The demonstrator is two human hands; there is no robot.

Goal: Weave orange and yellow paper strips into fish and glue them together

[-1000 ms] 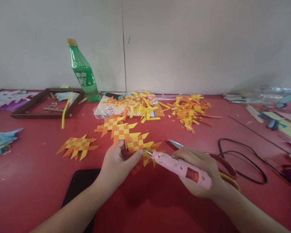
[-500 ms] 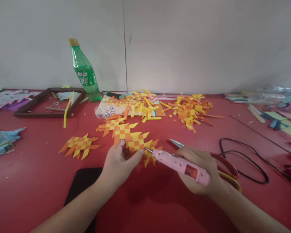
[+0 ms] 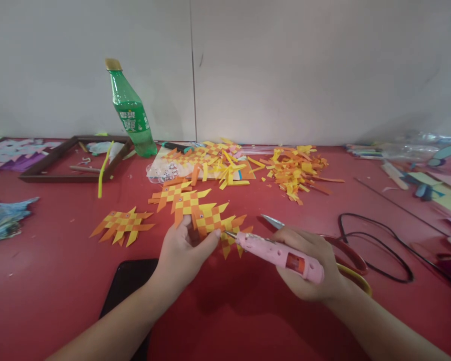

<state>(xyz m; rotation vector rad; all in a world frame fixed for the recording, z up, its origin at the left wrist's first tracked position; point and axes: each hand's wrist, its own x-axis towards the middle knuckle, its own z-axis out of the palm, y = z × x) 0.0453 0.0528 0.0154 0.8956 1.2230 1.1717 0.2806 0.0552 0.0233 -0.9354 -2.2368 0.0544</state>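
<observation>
My left hand (image 3: pixel 190 250) pinches a woven paper fish (image 3: pixel 209 220) in orange and yellow checks, with a small stuck-on eye, between thumb and fingers. More such fish overlap it behind and to the right; whether they are joined I cannot tell. Wrapped in my right hand (image 3: pixel 311 260) is a pink hot glue gun (image 3: pixel 278 250), its metal nozzle at the held fish's lower right edge, close to my left thumb. Scissors (image 3: pixel 272 221) with red and yellow handles lie partly hidden under my right hand. Apart on the left, another woven fish (image 3: pixel 124 225) rests on the table.
Cut paper strips (image 3: pixel 298 168) are heaped at the back. A green bottle (image 3: pixel 133 115) stands by a dark frame (image 3: pixel 60 178). A black phone-like slab (image 3: pixel 130 281) lies under my left forearm. The black cable (image 3: pixel 391 271) loops at right on the red table (image 3: pixel 218 321).
The fish in my left hand has tilted and shifted very slightly left. The glue gun's nozzle stays at its edge.
</observation>
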